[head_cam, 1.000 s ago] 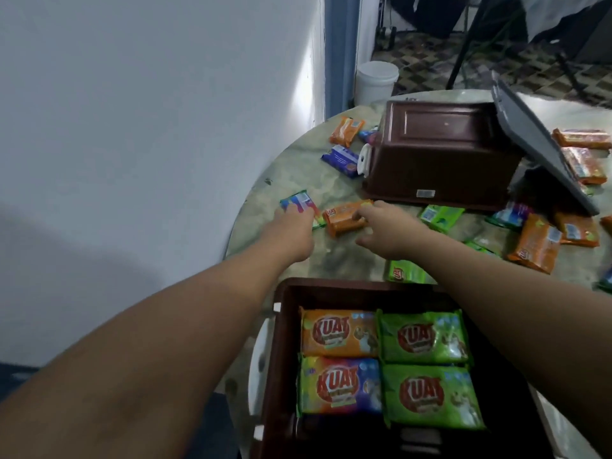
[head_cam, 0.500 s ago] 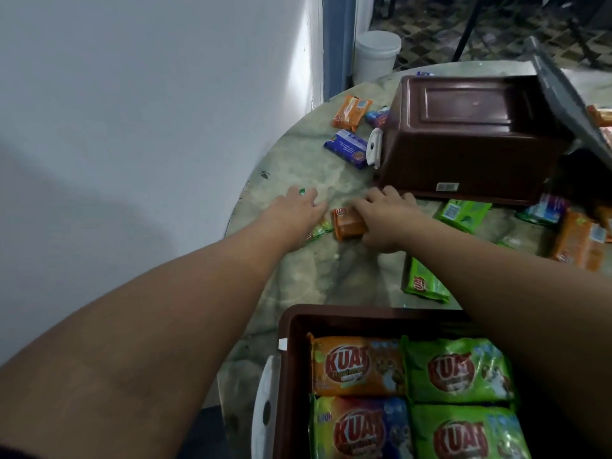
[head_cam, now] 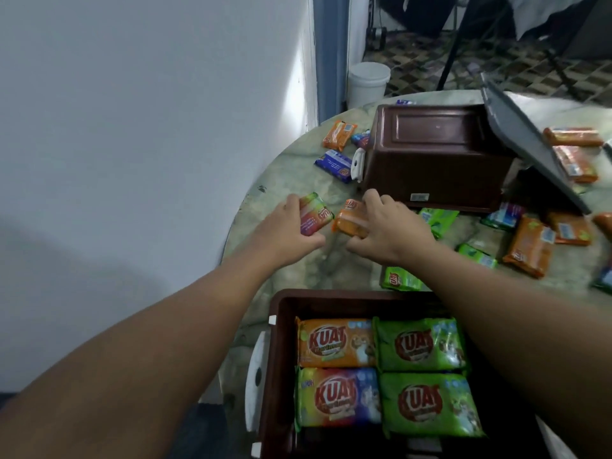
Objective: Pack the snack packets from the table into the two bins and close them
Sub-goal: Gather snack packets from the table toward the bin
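Snack packets: multicolored packet (head_cam: 313, 215) being gripped in left hand (head_cam: 287, 228), orange packet (head_cam: 351, 220) being gripped in right hand (head_cam: 387, 231), both just above counter (head_cam: 298, 170) (beyond open near bin (head_cam: 281, 326), already holding four packets).

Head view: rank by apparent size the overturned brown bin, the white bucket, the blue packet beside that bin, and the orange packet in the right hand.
1. Overturned brown bin, clearly largest.
2. White bucket, though it stands farther off on the floor.
3. Blue packet and orange packet in the right hand: look alike; the orange one is partly covered.
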A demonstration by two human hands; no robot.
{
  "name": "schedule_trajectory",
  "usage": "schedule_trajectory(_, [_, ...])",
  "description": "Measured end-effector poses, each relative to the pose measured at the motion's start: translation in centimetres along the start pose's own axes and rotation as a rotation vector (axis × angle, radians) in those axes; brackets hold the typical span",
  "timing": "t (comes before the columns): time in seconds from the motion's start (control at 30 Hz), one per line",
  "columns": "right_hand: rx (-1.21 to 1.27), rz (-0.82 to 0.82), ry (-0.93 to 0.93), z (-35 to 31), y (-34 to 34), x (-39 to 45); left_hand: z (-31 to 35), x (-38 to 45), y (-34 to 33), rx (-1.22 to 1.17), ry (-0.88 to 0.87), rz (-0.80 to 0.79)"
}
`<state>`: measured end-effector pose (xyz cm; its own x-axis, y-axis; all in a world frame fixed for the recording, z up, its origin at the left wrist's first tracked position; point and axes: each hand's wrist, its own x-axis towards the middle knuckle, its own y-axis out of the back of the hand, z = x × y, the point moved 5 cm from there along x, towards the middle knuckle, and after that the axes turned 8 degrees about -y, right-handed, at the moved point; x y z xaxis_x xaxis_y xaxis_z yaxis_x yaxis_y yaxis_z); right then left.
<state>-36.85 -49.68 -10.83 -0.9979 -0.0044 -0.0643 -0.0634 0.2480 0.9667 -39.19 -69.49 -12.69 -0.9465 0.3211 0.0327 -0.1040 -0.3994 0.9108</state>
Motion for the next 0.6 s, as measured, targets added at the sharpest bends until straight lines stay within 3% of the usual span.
schedule_trajectory(0.13, [0.142,0.121,-0.014,0.1,2.6,-3.5,3.1,-2.9,2.6,-0.126,0.017,0.199])
schedule_trajectory(0.27, [0.228,0.226,0.019,0.3,4.1,-7.6,6.4,-6.6,4.1,-0.155,-0.062,0.282])
schedule_trajectory(0.43, [0.305,0.271,0.087,1.8,4.3,-12.9,9.1,-12.4,3.0,-0.142,-0.148,0.229])
schedule_trajectory(0.6, [0.192,0.080,0.236,3.6,3.2,-16.8,9.3,-17.3,0.0,-0.025,-0.307,0.079])
